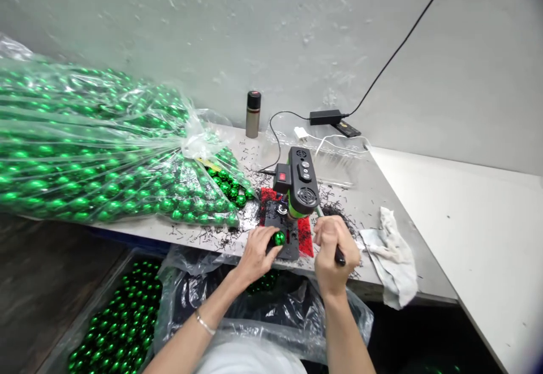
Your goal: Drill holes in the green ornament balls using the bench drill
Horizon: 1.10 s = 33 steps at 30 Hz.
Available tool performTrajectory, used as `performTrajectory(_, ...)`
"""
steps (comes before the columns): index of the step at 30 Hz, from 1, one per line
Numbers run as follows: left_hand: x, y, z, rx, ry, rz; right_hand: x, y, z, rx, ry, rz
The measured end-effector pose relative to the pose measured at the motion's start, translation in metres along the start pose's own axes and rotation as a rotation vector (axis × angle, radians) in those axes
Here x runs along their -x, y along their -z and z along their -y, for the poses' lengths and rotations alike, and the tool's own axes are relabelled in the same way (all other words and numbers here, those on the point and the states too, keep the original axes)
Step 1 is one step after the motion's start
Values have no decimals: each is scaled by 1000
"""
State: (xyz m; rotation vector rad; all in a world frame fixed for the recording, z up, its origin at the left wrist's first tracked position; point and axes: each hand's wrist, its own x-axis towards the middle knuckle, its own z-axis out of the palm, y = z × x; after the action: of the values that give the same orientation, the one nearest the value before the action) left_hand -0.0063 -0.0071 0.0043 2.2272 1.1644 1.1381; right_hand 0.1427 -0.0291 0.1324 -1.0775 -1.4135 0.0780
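Observation:
A small black-and-green bench drill press (302, 184) stands near the table's front edge, its base plate (290, 252) over a red mat (305, 238). Just in front of the drill head, my left hand (257, 252) pinches a shiny green ball (279, 238) between thumb and fingers, low over the plate. My right hand (335, 249) is wrapped round the lever (340, 257) on the machine's right side; its black end pokes out below the fist. Dark shavings (339, 213) lie scattered around the base.
A big clear bag of green balls (93, 147) fills the table's left side, its mouth beside the drill. Below are a plastic-lined bin (292, 300) and a container of balls (123, 317). A rag (392, 261), bottle (253, 115) and power adapter (326, 117) also lie about.

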Motion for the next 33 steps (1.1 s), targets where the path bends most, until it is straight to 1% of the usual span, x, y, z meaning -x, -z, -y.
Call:
performTrajectory(2, 8, 13, 0, -45, -42, 8, 0, -1, 2, -3, 16, -15)
performTrajectory(4, 4, 30, 6, -130, -31, -26, 7, -4, -1, -4, 32, -45)
performTrajectory(5, -4, 39, 12, -191, -3, -58, 11, -6, -4, -4, 38, -59)
performTrajectory(7, -26, 56, 25, -346, 88, -104, 18, -10, -8, -7, 43, -83)
performTrajectory(8, -40, 62, 32, -430, 141, -83, 21, -11, -10, -7, 45, -90)
performTrajectory(9, -53, 67, 38, -505, 190, -24, 22, -11, -11, -5, 47, -93)
performTrajectory(12, -88, 72, 51, -587, 248, 155, 22, -11, -11, 4, 62, -83)
performTrajectory(15, -108, 69, 54, -571, 272, 241, 20, -10, -9, 11, 76, -80)
performTrajectory(18, -115, 71, 54, -537, 311, 307, 20, -10, -9, 16, 64, -78)
performTrajectory(21, -112, 79, 52, -481, 333, 341, 20, -10, -9, 9, 66, -71)
performTrajectory(23, -105, 85, 48, -361, 367, 316, 20, -10, -9, 0, 71, -67)
performTrajectory(24, -101, 86, 44, -227, 409, 277, 19, -9, -9, -4, 71, -68)
performTrajectory(26, -90, 83, 36, 166, 522, 179, 16, -9, -7, -5, 62, -75)
performTrajectory(28, -78, 73, 27, 551, 607, 107, 10, -8, -3, -2, 45, -87)
performTrajectory(29, -73, 65, 23, 666, 624, 98, 7, -8, -1, -1, 34, -90)
performTrajectory(31, -63, 48, 17, 765, 639, 88, -1, -7, 3, 1, 14, -86)
performTrajectory(33, -57, 31, 14, 753, 635, 82, -9, -6, 8, 9, -4, -74)
